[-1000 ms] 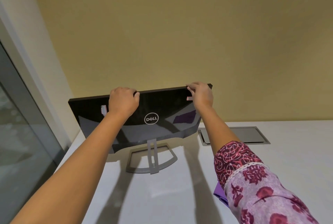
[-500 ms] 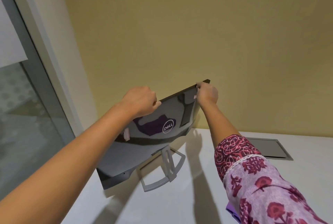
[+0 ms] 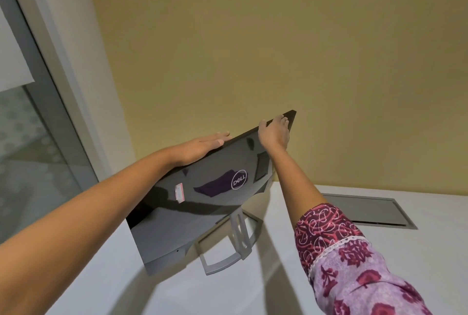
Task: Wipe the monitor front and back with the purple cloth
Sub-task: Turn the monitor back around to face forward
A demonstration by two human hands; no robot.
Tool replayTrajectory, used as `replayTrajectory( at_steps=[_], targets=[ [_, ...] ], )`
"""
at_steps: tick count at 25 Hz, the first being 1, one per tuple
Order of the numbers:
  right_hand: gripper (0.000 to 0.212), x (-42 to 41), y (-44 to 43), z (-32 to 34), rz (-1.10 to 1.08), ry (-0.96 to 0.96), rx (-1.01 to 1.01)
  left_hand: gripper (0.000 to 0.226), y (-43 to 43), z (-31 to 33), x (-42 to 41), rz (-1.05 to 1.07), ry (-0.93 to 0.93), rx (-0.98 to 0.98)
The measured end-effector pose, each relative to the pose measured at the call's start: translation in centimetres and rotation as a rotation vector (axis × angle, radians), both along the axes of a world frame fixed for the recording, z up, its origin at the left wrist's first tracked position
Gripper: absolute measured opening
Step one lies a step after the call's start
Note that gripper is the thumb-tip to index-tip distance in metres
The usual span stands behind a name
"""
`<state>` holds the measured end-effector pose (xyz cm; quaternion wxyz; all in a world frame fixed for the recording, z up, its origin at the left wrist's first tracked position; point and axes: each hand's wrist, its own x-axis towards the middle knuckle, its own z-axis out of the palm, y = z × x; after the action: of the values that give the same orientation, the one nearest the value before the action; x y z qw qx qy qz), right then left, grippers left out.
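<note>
The black Dell monitor (image 3: 202, 215) stands on its grey stand (image 3: 222, 254) with its glossy back toward me, turned at an angle on the white table (image 3: 243, 292). My left hand (image 3: 202, 147) lies flat on the top edge near the middle, fingers straight. At the top right corner, my right hand (image 3: 273, 134) grips the edge, fingers over the top. The purple cloth shows only as a dark purple reflection (image 3: 215, 185) in the monitor's back; the cloth itself is hidden.
A grey cable hatch (image 3: 367, 210) is set flush into the table to the right of the monitor. A yellow wall runs close behind. A glass window with a pale frame (image 3: 58, 101) borders the table's left side.
The monitor has swung further round on the table, its left end coming nearer to me. My left hand has opened from a grip to lying flat on the top edge.
</note>
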<state>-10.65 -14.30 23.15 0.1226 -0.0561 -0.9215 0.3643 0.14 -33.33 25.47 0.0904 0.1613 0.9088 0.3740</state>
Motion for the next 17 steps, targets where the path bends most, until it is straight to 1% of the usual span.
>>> replayTrajectory(
  at_steps=[2,4,7,9,11,12,14,17],
  targets=[
    [0.062,-0.4,0.0,0.3,0.041,-0.018,0.005,0.044,0.7,-0.2,0.2,0.014,-0.008,0.023],
    [0.062,-0.7,-0.1,0.7,0.09,-0.032,0.01,0.045,1.7,-0.4,0.4,0.024,0.031,0.03],
    [0.058,-1.5,-0.5,1.2,0.193,-0.07,-0.041,0.044,3.3,-0.8,1.1,0.134,0.119,0.052],
    [0.048,-2.3,-1.0,1.1,0.26,-0.084,-0.069,0.043,4.8,-0.8,1.8,0.231,0.143,0.105],
    [0.026,-3.0,-1.7,0.9,0.347,-0.086,-0.094,0.042,6.4,-0.9,2.4,0.303,0.159,0.194],
    [0.021,-3.3,-2.0,0.9,0.395,-0.083,-0.116,0.041,7.0,-1.0,2.7,0.336,0.165,0.224],
    [0.014,-3.8,-2.5,1.2,0.471,-0.091,-0.128,0.042,7.8,-1.1,2.5,0.396,0.18,0.199],
    [0.007,-3.8,-3.0,2.0,0.5,-0.131,-0.052,0.045,8.0,-1.0,1.2,0.419,0.232,0.079]
  ],
)
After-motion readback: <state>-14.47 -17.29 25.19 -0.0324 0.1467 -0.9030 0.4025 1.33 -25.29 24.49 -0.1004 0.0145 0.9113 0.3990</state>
